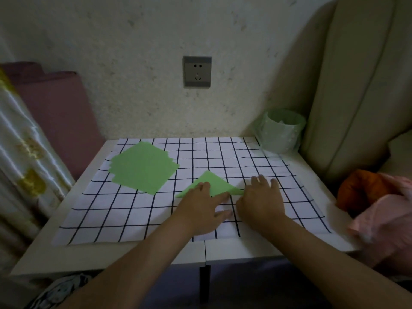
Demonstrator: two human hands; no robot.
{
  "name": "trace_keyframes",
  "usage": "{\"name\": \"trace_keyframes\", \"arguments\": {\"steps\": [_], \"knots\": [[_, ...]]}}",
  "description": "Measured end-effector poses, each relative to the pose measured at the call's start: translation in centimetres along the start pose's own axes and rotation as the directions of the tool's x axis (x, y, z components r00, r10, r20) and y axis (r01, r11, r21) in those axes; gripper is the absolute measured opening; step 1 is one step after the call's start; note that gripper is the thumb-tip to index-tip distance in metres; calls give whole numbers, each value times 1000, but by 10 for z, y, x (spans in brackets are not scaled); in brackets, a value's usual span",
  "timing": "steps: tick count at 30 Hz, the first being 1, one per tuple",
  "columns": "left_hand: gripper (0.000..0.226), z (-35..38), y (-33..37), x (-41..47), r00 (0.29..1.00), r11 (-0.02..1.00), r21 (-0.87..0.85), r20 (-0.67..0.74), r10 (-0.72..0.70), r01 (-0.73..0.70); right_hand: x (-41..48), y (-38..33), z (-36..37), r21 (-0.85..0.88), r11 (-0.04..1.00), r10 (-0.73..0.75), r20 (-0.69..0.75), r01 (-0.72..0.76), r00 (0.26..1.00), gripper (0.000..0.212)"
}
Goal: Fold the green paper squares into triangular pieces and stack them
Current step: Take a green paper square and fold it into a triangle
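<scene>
Left hand [200, 208] lies flat with straight fingers, pressing on the left half of the folded green triangle [215, 183]; nothing is curled round it. Right hand [260, 200] is also flat, fingers spread, resting mostly on the checked cloth [133, 219], its thumb side touching the triangle's right tip. Neither hand grips anything; both just press down.

The triangle sits near the middle of the table [111, 253], apex pointing to the back edge, long edge toward the front under the hands. Whether it is one piece or several I cannot tell.

The stack of green paper squares [142, 167] lies unfolded and loosely fanned toward the back-left corner, well apart from the triangle. The cloth covers most of the tabletop, with bare white strips along the front and side edges.

At the back-right corner stands a small bin [281, 132] with a pale green liner. Wall socket [197, 72] behind the back edge. Off the right edge: an orange object [361, 186] and pink fabric [383, 219]. Off the left edge: a shiny curtain [20, 152].
</scene>
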State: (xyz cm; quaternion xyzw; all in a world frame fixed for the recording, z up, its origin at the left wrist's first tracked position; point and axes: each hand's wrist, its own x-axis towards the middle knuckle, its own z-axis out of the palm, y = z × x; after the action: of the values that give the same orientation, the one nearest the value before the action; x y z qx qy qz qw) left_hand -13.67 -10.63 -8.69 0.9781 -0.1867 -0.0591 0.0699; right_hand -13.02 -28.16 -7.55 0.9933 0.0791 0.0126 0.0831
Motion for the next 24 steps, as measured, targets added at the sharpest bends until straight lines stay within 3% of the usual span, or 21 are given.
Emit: {"name": "trace_keyframes", "arguments": {"steps": [3,5,9,12,18,21,24], "knots": [[48,1,-3,1,996,1000,1,-86,26,-26,4,-4,11,100,973,-188,-180,208,965,49],[41,2,-11,4,987,999,-15,-155,34,-36,12,-2,18,128,945,-262,-248,300,933,36],[37,1,-35,9,981,982,-183,-193,7,-43,25,9,13,198,897,-367,-169,396,915,26],[40,0,-43,12,977,972,-228,-212,11,-61,35,15,6,88,888,-436,-158,452,886,24],[41,-2,-42,23,957,991,-109,-287,47,-82,46,11,8,12,872,-474,-227,489,851,27],[34,-4,-46,28,942,991,-9,-310,125,-135,52,14,10,70,862,-474,-241,502,847,23],[36,-4,-50,32,924,981,69,-329,194,-182,55,14,14,15,852,-497,-288,523,818,22]]}}
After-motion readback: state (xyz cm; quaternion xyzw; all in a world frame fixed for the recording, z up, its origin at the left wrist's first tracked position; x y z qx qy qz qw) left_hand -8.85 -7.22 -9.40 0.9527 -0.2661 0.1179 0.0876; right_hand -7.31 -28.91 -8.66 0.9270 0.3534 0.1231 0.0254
